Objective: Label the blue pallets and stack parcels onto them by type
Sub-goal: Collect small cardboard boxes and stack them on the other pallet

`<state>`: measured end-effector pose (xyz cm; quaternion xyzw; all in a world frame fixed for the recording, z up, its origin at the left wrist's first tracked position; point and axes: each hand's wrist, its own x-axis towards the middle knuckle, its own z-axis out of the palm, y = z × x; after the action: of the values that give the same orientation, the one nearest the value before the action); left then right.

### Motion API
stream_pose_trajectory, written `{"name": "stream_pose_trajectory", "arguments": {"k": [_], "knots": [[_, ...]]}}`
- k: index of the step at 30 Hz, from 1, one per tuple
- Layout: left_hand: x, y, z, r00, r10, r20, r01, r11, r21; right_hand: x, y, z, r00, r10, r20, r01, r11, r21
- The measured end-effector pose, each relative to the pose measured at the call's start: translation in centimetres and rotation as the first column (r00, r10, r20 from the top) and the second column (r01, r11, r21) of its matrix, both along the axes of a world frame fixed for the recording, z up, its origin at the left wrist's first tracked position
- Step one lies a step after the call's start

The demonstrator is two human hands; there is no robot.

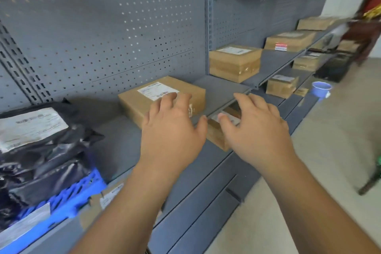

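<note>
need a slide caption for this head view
Both open hands, left hand and right hand, reach toward a labelled cardboard box on grey shelving.

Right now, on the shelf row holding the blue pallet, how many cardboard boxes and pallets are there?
cardboard boxes: 4
blue pallet: 1
Total: 5

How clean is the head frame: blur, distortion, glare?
Head view: sharp in the centre, both open hands and the nearest cardboard box crisp; right edge smeared by motion blur around the blue cup; wide-angle bending of the grey shelving; light flat and even, mild sheen on the black poly bags.
</note>
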<state>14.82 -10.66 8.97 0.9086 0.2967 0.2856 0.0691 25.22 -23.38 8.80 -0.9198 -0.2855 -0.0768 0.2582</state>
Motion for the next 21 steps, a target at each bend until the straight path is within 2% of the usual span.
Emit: {"name": "stream_pose_trajectory", "arguments": {"k": [10,21], "knots": [[14.2,-8.3,-3.7,0.967,-0.250,-0.058,0.248,0.968,-0.043,9.7,-11.2,-2.1,0.964,-0.264,-0.029,0.263,0.964,-0.035],[28.5,-10.7,-8.5,0.852,-0.512,-0.112,0.506,0.859,-0.076,19.7,-14.9,-5.8,0.855,-0.515,-0.057,0.505,0.853,-0.130]]}}
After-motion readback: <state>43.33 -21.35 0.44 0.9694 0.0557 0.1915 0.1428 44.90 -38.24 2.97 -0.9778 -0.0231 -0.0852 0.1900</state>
